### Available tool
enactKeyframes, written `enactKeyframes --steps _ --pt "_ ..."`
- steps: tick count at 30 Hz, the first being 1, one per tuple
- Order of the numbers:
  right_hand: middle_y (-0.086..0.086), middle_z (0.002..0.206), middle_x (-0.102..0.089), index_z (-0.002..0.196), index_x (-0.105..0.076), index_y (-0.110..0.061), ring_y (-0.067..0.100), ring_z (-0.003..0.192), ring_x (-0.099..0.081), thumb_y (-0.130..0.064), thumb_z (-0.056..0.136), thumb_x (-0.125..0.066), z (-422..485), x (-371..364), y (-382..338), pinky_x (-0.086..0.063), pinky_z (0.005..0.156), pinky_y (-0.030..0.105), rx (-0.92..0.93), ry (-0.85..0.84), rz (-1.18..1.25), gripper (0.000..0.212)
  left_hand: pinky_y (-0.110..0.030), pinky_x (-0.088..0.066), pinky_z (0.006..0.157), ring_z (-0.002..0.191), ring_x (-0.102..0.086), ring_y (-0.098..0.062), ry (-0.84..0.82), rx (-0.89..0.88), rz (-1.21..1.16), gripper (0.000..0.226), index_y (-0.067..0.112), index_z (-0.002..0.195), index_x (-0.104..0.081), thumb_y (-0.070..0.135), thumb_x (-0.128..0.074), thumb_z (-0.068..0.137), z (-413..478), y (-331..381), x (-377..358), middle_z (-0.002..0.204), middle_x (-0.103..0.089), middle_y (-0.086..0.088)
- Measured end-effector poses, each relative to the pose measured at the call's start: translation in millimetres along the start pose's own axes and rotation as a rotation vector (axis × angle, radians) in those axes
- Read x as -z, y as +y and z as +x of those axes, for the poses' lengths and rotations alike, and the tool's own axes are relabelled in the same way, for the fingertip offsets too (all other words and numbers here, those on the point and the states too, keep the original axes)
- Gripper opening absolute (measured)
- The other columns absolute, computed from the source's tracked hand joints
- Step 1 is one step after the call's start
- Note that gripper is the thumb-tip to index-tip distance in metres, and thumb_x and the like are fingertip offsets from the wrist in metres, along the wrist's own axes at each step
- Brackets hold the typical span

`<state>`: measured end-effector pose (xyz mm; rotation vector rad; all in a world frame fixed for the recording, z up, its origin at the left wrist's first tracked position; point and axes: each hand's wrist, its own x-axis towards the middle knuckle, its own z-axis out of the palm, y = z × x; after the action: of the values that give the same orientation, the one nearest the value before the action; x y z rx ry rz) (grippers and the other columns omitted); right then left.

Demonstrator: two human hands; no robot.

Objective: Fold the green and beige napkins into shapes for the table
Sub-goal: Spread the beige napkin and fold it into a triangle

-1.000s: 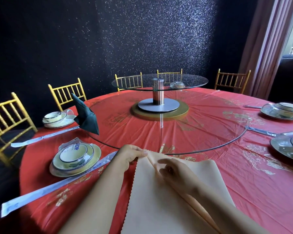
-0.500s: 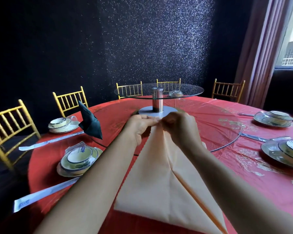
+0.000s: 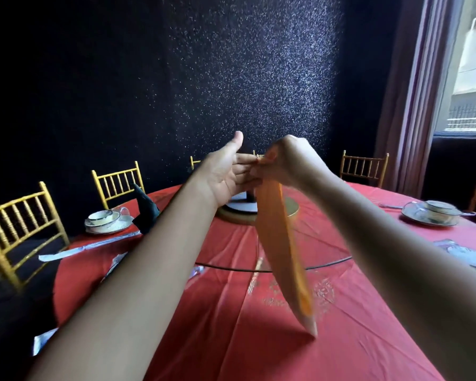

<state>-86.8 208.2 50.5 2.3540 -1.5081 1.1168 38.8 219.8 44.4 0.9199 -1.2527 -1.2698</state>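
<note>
While the right hand (image 3: 289, 163) pinches the top of the beige napkin (image 3: 282, 251) between closed fingers, the cloth hangs free above the bench (image 3: 231, 312), its lower tip just reaching or nearly reaching the red cover near the front edge. Lifting it this way probably lets gravity pull the layers straight, so the edges line up before the next crease. The left hand (image 3: 228, 171) is spread wide, palm turned inward and thumb up, its fingertips touching the napkin's top right beside the right hand; it grips nothing that I can see, and looks placed to steady the top or to slide down and flatten the cloth.

The napkin appears as a long narrow strip tapering to a point at the bottom, seen almost edge-on and blurred. The face is pale beige, while a doubled edge on its right side glows orange, likely from the window light passing through. How many layers it holds cannot be made out.

Far to the left, the green napkin (image 3: 146, 210) stands upright as a dark pointed shape beside a place setting (image 3: 105, 221), which suggests that one is finished.
</note>
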Motion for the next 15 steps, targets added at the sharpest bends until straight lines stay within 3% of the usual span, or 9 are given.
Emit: enactKeyframes --steps 4,6,8,10,11,13,15 --pt "0.016 0.072 -0.062 0.076 -0.07 -0.005 0.024 0.069 -0.056 -0.025 0.081 -0.064 6.3 11.3 5.7 -0.041 0.061 0.026 0.013 0.041 0.086 0.022 -0.026 -0.05 0.077 0.077 -0.063 -0.015 -0.036 -0.051 0.014 0.06 0.007 0.088 -0.061 0.053 -0.023 0.096 -1.9 1.4 2.4 0.084 -0.067 -0.007" --pt "0.008 0.059 -0.058 0.06 -0.063 -0.01 0.016 0.065 -0.05 -0.024 0.082 -0.062 7.3 16.2 8.3 -0.04 0.057 0.026 0.018 0.093 0.115 0.027 -0.023 -0.051 0.076 0.077 -0.067 -0.011 -0.066 -0.092 0.013 0.057 0.009 0.091 -0.063 0.05 -0.023 0.097 -6.6 2.6 1.5 0.081 -0.071 -0.003" --pt "0.002 0.048 -0.039 0.047 -0.044 -0.012 0.015 0.061 -0.039 -0.023 0.084 -0.061 4.5 18.4 10.9 -0.029 0.05 0.028 0.033 0.173 0.138 0.042 -0.021 -0.051 0.071 0.075 -0.068 -0.009 -0.056 -0.193 0.058 0.043 0.012 0.094 -0.064 0.041 -0.033 0.098 -12.3 1.3 -1.2 0.082 -0.072 0.0" --pt "0.008 0.053 -0.035 0.053 -0.047 -0.002 0.016 0.06 -0.033 -0.023 0.085 -0.061 -1.1 20.4 15.5 -0.025 0.05 0.03 0.061 0.252 0.197 0.041 -0.019 -0.048 0.069 0.08 -0.064 -0.011 0.077 -0.368 0.235 0.02 0.013 0.101 -0.061 0.028 -0.053 0.092 -17.2 -4.3 3.1 0.091 -0.068 -0.002" --pt "0.01 0.056 -0.037 0.058 -0.052 0.002 0.016 0.059 -0.033 -0.023 0.085 -0.062 -4.9 22.2 18.2 -0.026 0.05 0.028 0.078 0.283 0.239 0.038 -0.016 -0.045 0.073 0.09 -0.06 -0.012 0.162 -0.465 0.399 0.03 0.012 0.11 -0.057 0.025 -0.064 0.085 -20.6 -8.3 10.1 0.1 -0.063 -0.003" --pt "0.006 0.054 -0.041 0.06 -0.057 0.0 0.009 0.054 -0.035 -0.022 0.085 -0.063 -12.9 28.0 23.4 -0.028 0.051 0.025 0.096 0.318 0.344 0.033 -0.019 -0.037 0.091 0.112 -0.047 -0.012 0.241 -0.574 0.81 0.083 0.016 0.131 -0.042 0.041 -0.08 0.061 -25.0 -19.3 30.2 0.122 -0.049 -0.002" --pt "-0.006 0.049 -0.043 0.058 -0.06 -0.009 0.0 0.047 -0.034 -0.022 0.084 -0.065 -19.8 37.9 25.1 -0.028 0.046 0.02 0.079 0.308 0.449 0.029 -0.032 -0.027 0.107 0.125 -0.038 -0.008 0.223 -0.507 1.076 0.113 0.027 0.138 -0.031 0.063 -0.073 0.04 -37.4 -24.8 45.1 0.131 -0.041 0.007"
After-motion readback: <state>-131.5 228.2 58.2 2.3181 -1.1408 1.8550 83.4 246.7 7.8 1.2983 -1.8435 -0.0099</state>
